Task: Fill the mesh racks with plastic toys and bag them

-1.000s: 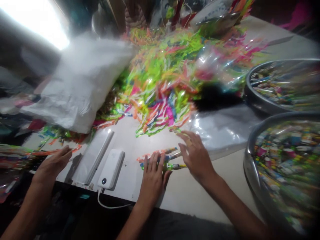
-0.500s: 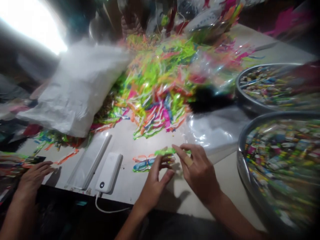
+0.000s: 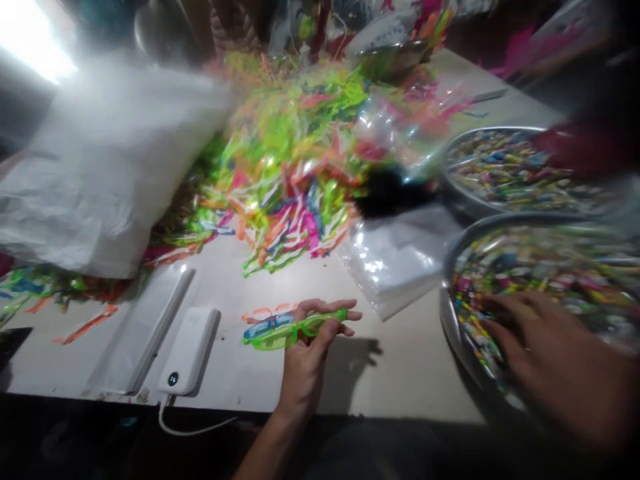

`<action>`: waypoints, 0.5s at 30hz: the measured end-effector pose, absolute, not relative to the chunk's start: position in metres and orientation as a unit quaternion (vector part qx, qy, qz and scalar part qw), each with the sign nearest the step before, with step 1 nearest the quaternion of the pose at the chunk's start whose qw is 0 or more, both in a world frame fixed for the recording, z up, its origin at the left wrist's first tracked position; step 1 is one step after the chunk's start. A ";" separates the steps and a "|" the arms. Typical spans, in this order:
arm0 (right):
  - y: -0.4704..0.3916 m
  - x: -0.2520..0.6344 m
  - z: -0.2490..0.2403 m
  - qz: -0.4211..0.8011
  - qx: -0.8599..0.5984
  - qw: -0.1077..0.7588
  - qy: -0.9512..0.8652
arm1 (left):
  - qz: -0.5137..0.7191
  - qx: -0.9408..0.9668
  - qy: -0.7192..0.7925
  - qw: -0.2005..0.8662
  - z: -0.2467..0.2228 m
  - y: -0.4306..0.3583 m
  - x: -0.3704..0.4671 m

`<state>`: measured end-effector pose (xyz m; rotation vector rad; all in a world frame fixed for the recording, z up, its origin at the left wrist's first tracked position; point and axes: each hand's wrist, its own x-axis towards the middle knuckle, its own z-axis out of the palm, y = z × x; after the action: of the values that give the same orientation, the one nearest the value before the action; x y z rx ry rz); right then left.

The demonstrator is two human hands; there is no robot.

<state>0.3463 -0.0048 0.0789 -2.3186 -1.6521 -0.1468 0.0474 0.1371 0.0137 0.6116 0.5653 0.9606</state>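
My left hand (image 3: 309,350) is closed around a pair of bright green plastic toy glasses (image 3: 273,339), the thumb pressed over one end and the fingers behind. Under and behind them, on the table, lie blue toy glasses (image 3: 261,327) and orange toy glasses (image 3: 257,313), partly covered. At the right, my right hand (image 3: 545,347) reaches over the rim into the nearer metal bowl (image 3: 447,310), its thumb and forefinger apart among small multicoloured pieces (image 3: 467,280). The fingertips are blurred; I see nothing held between them.
A heap of bright plastic pieces (image 3: 300,160) covers the table's middle. To its left stands a white sack (image 3: 100,173); clear plastic bags (image 3: 395,253) lie at its right. Nearby are a white power bank (image 3: 190,350) with a cable, a stack of clear sleeves (image 3: 145,333) and a second metal bowl (image 3: 443,167).
My right hand has left the green glasses and moved right into the nearer bowl. My left hand now holds the glasses alone. Another person's hand at far left is out of view.
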 end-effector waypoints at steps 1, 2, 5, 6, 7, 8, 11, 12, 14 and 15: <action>-0.002 0.339 0.082 -0.059 -0.798 0.093 -0.593 | 0.442 0.296 0.274 0.801 0.012 0.136 0.048; 0.001 0.331 0.086 -0.057 -0.795 0.054 -0.601 | 0.435 0.306 0.284 0.798 0.010 0.134 0.048; 0.008 0.314 0.107 -0.054 -0.800 0.047 -0.596 | 0.426 0.306 0.314 0.791 0.008 0.130 0.049; 0.009 0.311 0.115 -0.064 -0.807 0.064 -0.583 | 0.424 0.302 0.324 0.790 0.008 0.129 0.049; 0.009 0.306 0.123 -0.082 -0.818 0.088 -0.563 | 0.423 0.300 0.334 0.787 0.009 0.129 0.049; 0.009 0.300 0.131 -0.103 -0.829 0.123 -0.536 | 0.422 0.301 0.340 0.785 0.010 0.128 0.049; 0.013 0.267 0.144 -0.076 -0.835 0.317 -0.443 | 0.421 0.305 0.337 0.785 0.016 0.124 0.051; 0.017 0.252 0.143 -0.008 -0.819 0.403 -0.409 | 0.423 0.301 0.331 0.788 0.019 0.123 0.052; 0.027 0.220 0.135 0.162 -0.759 0.515 -0.364 | 0.426 0.293 0.315 0.796 0.024 0.120 0.055; 0.032 0.206 0.129 0.225 -0.737 0.536 -0.345 | 0.430 0.293 0.308 0.797 0.026 0.118 0.056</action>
<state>0.2063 0.0323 0.1291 -1.7563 -0.8204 0.5353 0.0555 0.1183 0.0261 0.6285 0.6605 0.9231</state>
